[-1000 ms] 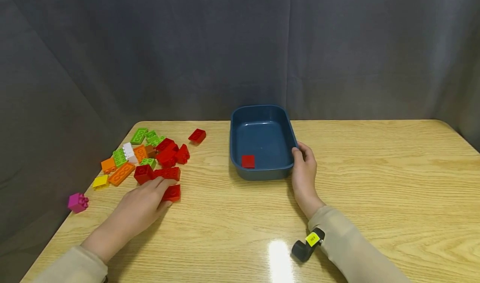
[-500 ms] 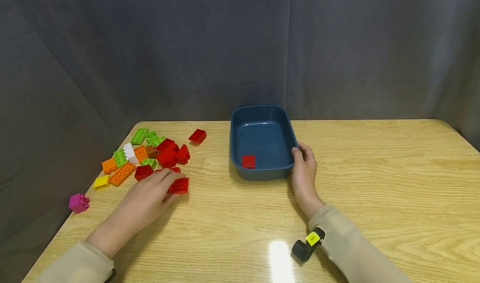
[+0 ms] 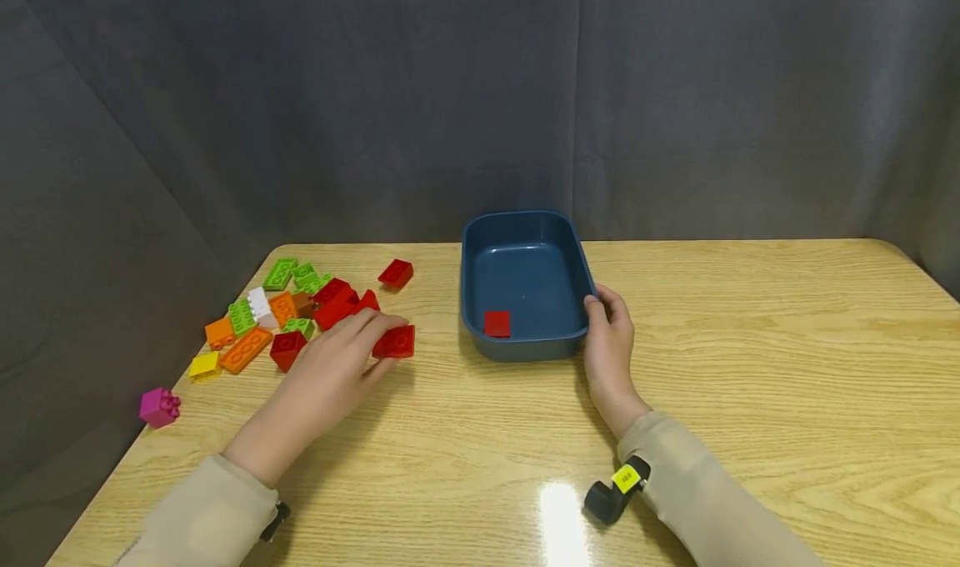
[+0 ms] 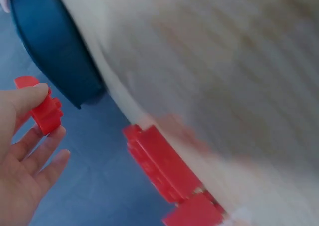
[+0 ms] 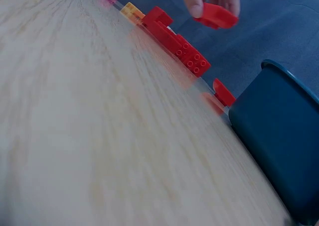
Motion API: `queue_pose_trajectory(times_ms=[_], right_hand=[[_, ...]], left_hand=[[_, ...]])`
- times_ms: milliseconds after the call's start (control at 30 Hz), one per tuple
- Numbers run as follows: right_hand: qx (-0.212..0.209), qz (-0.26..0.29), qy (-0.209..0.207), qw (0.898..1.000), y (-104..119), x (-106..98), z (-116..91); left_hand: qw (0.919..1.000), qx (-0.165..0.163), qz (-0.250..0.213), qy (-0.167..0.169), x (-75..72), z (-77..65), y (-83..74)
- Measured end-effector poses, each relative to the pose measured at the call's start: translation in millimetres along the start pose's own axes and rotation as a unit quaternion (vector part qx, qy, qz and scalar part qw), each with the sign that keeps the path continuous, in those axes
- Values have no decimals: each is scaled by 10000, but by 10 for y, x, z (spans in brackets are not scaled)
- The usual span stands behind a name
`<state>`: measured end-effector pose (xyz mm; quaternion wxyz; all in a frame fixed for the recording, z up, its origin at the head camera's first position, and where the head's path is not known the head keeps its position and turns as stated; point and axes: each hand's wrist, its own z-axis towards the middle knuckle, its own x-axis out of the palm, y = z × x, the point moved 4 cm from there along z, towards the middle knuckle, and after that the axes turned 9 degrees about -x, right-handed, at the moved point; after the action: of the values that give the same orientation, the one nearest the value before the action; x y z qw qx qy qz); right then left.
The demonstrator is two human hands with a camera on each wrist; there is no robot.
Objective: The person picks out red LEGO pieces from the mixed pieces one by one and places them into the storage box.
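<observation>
Curtained booth: grey drapes (image 3: 420,108) behind wood-grain table (image 3: 750,342).

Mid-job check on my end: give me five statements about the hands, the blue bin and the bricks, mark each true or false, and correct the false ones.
1. The left hand pinches a red brick. True.
2. The right hand is reaching inside the bin. False: the right hand holds the blue bin at its right side, by the near corner.
3. A red piece lies in the bin, by its near wall. True.
4. The magenta brick is in the bin. False: the magenta brick sits at the left edge of the table.
5. The pinched brick is lifted off the table. True.
</observation>
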<state>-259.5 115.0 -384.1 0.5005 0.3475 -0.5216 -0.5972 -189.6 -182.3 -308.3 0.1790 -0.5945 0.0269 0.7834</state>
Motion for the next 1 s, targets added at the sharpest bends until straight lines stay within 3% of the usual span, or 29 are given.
queue_pose_trajectory(times_ms=[333,533,1000], right_hand=[[-40,-134,-29,9999,-2,-11,27],[-50,-127,-36,9999,-16,-15,34],[-9,-117,42,9999,-14,2,5]], left_hand=[[9976,-308,-617,-68,-36,232,-94],[9946,-532,-892,20,37,345,-136],[9858,-520,-1590,163,109,559,-519]])
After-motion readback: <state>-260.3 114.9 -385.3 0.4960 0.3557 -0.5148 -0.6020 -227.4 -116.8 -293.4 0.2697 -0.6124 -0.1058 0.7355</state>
